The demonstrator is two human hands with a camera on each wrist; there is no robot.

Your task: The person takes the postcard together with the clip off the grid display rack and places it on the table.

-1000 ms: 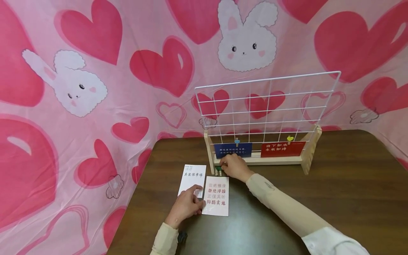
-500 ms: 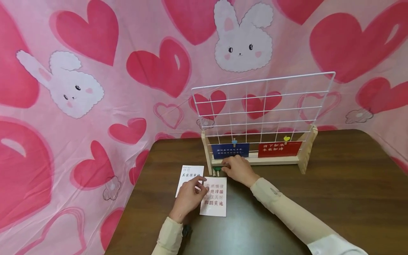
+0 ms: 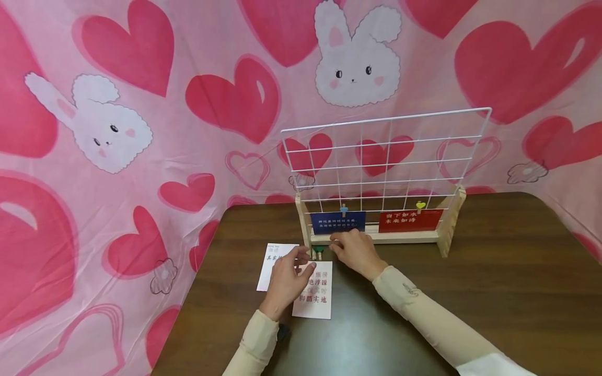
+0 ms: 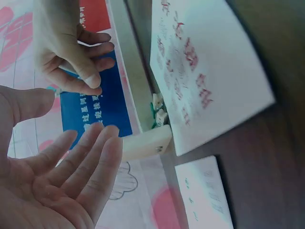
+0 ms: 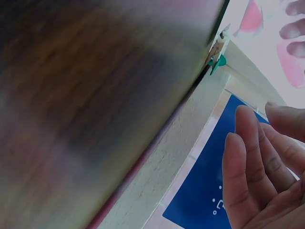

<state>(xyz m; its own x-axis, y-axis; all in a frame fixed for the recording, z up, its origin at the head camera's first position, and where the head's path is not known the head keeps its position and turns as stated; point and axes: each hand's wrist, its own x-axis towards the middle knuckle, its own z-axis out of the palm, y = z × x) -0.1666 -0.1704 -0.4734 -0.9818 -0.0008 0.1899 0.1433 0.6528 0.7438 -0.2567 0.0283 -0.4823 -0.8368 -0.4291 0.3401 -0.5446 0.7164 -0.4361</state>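
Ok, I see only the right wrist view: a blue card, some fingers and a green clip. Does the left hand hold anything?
Observer: No. The left hand is open and its palm is bare.
Operator: What lies under it?
Observer: A white card with red print, flat on the table. A second white card lies to its left.
Operator: Is the blue card alone on the grid?
Observer: No. A red card hangs to its right, under a yellow clip.
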